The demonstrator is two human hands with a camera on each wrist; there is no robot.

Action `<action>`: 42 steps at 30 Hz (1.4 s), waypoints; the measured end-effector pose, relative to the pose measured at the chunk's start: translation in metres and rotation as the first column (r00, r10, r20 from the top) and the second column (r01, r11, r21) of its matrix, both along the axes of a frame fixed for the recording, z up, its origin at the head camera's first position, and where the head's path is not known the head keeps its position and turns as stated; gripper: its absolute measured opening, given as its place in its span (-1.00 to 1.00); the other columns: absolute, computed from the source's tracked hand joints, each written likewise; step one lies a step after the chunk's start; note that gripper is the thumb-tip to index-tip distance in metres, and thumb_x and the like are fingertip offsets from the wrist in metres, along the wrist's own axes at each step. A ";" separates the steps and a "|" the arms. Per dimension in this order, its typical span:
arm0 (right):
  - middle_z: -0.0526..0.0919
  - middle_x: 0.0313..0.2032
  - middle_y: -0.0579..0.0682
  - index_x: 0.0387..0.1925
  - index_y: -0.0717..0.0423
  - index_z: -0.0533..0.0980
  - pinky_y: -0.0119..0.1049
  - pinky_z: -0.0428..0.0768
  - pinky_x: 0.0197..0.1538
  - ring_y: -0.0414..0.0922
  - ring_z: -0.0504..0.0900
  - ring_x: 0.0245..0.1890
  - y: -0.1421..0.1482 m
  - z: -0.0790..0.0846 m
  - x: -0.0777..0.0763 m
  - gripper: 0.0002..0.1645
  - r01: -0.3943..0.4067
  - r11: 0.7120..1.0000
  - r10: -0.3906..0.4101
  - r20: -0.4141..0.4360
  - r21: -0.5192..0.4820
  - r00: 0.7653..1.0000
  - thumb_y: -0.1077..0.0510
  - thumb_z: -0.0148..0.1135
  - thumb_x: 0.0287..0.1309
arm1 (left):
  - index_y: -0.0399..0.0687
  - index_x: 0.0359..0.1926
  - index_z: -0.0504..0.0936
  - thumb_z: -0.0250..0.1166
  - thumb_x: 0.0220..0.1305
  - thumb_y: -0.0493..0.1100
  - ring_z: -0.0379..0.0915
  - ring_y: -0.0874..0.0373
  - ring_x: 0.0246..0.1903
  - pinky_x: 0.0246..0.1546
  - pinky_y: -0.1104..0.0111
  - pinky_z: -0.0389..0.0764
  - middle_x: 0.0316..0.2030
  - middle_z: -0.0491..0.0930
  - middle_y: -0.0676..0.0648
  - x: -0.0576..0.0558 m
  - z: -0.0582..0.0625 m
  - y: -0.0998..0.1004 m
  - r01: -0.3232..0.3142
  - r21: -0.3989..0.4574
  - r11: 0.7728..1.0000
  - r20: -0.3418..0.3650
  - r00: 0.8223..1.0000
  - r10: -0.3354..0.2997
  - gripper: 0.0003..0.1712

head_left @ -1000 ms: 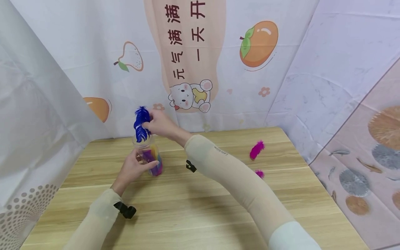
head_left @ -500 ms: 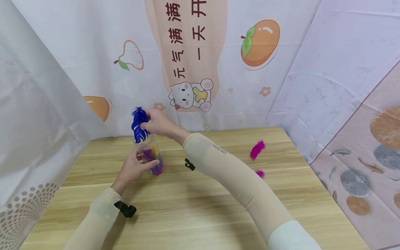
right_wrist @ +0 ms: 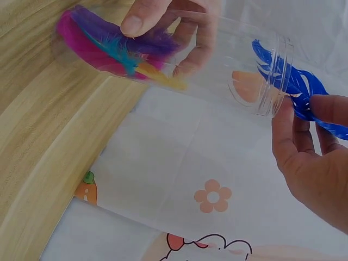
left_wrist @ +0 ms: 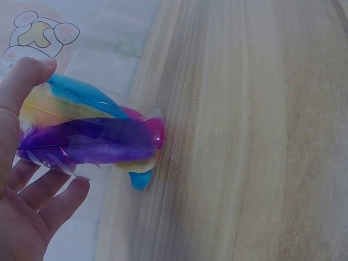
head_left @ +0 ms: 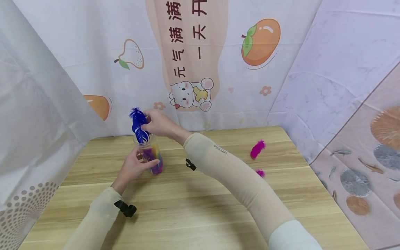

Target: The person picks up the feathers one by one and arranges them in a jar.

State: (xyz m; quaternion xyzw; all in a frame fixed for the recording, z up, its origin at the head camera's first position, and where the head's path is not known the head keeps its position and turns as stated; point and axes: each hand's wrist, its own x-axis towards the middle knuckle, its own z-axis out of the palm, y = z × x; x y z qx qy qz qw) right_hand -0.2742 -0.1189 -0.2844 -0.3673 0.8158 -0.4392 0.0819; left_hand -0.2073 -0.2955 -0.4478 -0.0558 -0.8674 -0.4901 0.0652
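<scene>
A clear plastic jar [head_left: 147,148] stands at the back left of the wooden table, with purple, blue, yellow and magenta feathers [left_wrist: 98,138] in its lower part. My left hand [head_left: 133,167] grips it round the side, thumb on one side and fingers on the other. Above the mouth, my right hand [head_left: 160,122] pinches a dark blue feather [head_left: 139,126] between thumb and fingers. In the right wrist view the feather's lower end is inside the threaded rim [right_wrist: 274,76], and the right fingertips are right at that rim.
Two magenta feathers lie on the right of the table [head_left: 187,194]: one [head_left: 257,149] fully in sight, the other [head_left: 260,173] partly hidden behind my right sleeve. A printed curtain [head_left: 193,69] hangs along the back edge.
My right hand has shifted slightly left and lowered the blue feather, whose lower end has gone from above the rim to inside the jar mouth. The left hand stays on the jar.
</scene>
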 end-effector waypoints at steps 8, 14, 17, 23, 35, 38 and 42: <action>0.73 -0.16 0.12 0.08 0.29 0.53 -0.52 0.55 -0.15 -0.14 0.70 -0.20 0.000 -0.001 0.002 -0.69 -0.013 1.000 0.014 -0.027 0.021 1.000 0.31 0.24 0.34 | -0.08 0.35 0.35 0.54 0.15 0.14 0.51 -0.17 0.09 0.07 -0.06 0.58 0.16 0.50 -0.19 0.000 -0.001 -0.001 -0.012 -0.008 1.000 -0.002 1.000 0.012 -0.12; 0.70 -0.18 0.06 0.15 0.25 0.49 -0.53 0.56 -0.15 -0.18 0.67 -0.20 -0.003 -0.005 0.003 -0.65 -0.008 1.000 0.007 0.018 0.010 1.000 0.31 0.23 0.36 | -0.08 0.33 0.35 0.54 0.14 0.14 0.52 -0.11 0.03 -0.01 0.12 0.61 0.12 0.52 -0.17 0.001 -0.001 -0.001 -0.016 -0.015 1.000 0.002 1.000 0.016 -0.14; 0.69 -0.19 0.04 0.15 0.24 0.49 -0.52 0.57 -0.15 -0.18 0.67 -0.21 -0.004 -0.005 0.004 -0.65 -0.008 1.000 0.008 0.034 0.004 0.999 0.32 0.23 0.37 | -0.07 0.34 0.33 0.53 0.15 0.16 0.51 -0.11 0.04 0.00 0.09 0.59 0.12 0.51 -0.18 0.000 -0.001 -0.001 -0.018 -0.016 1.000 0.009 1.000 0.018 -0.13; 0.73 -0.16 0.08 0.07 0.24 0.54 -0.51 0.56 -0.10 -0.13 0.70 -0.17 -0.006 -0.006 0.006 -0.70 -0.034 0.999 0.035 -0.027 0.024 0.999 0.35 0.26 0.33 | -0.08 0.28 0.39 0.55 0.13 0.11 0.52 -0.07 -0.05 -0.13 0.29 0.61 0.06 0.51 -0.15 0.000 -0.001 -0.001 -0.014 -0.014 1.000 -0.011 1.000 0.014 -0.18; 0.72 -0.14 0.08 0.06 0.15 0.56 -0.50 0.56 -0.13 -0.17 0.68 -0.18 -0.008 -0.007 0.005 -0.72 -0.038 0.999 0.039 -0.027 0.030 0.999 0.33 0.27 0.34 | -0.04 0.32 0.40 0.56 0.13 0.10 0.50 -0.04 -0.04 -0.12 0.32 0.59 0.07 0.52 -0.14 0.000 -0.001 0.000 -0.010 -0.008 1.000 -0.016 1.000 0.010 -0.18; 0.73 -0.13 0.13 0.06 0.16 0.57 -0.48 0.56 -0.18 -0.16 0.68 -0.21 -0.007 -0.006 0.005 -0.70 -0.029 1.000 0.029 -0.005 -0.010 1.000 0.34 0.28 0.32 | -0.05 0.33 0.39 0.55 0.13 0.12 0.49 -0.04 -0.03 -0.11 0.29 0.59 0.08 0.52 -0.14 0.000 0.000 0.000 -0.013 -0.011 1.000 -0.006 1.000 0.013 -0.16; 0.73 -0.18 0.10 0.00 0.16 0.57 -0.48 0.56 -0.21 -0.18 0.67 -0.28 -0.006 -0.007 0.005 -0.75 -0.024 0.999 0.024 -0.004 -0.022 1.000 0.32 0.32 0.29 | -0.03 0.33 0.38 0.55 0.13 0.14 0.49 -0.05 -0.01 -0.08 0.22 0.59 0.09 0.52 -0.13 0.000 0.000 0.000 -0.017 -0.020 1.000 -0.002 1.000 0.017 -0.15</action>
